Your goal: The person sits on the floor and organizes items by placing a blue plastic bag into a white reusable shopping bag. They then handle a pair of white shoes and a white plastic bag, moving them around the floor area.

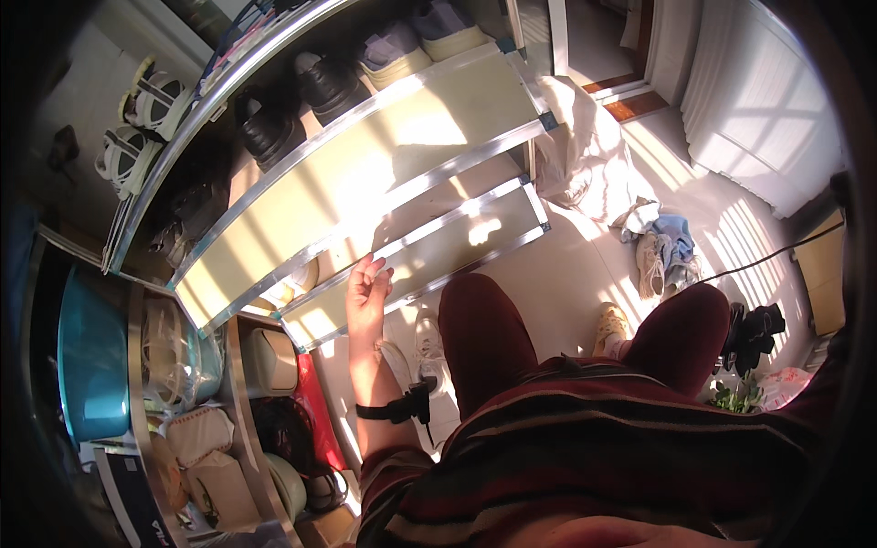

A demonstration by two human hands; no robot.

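Observation:
My left hand [367, 293] is raised with its fingers loosely curled and slightly apart, and no object shows clearly in it. It appears in front of the metal-framed shoe rack [473, 82], near the top rail of the low cream panel [445, 250]; whether it touches the rail is unclear. A black strap with a small device [404, 405] circles my left forearm. Black leather shoes [329, 82] and pale thick-soled shoes [392, 58] stand on the rack. Beside my forearm, a white sneaker [429, 342] rests on the floor. My right hand is out of view.
At left, shelves hold a teal basin [92, 356], bags and a beige container [269, 362]. Pale cloth [582, 151] lies beyond the rack, with sneakers [649, 264] nearby. A dark cable [767, 253] runs at right towards a cardboard box [820, 277]. Green leaves [736, 396] show near my leg.

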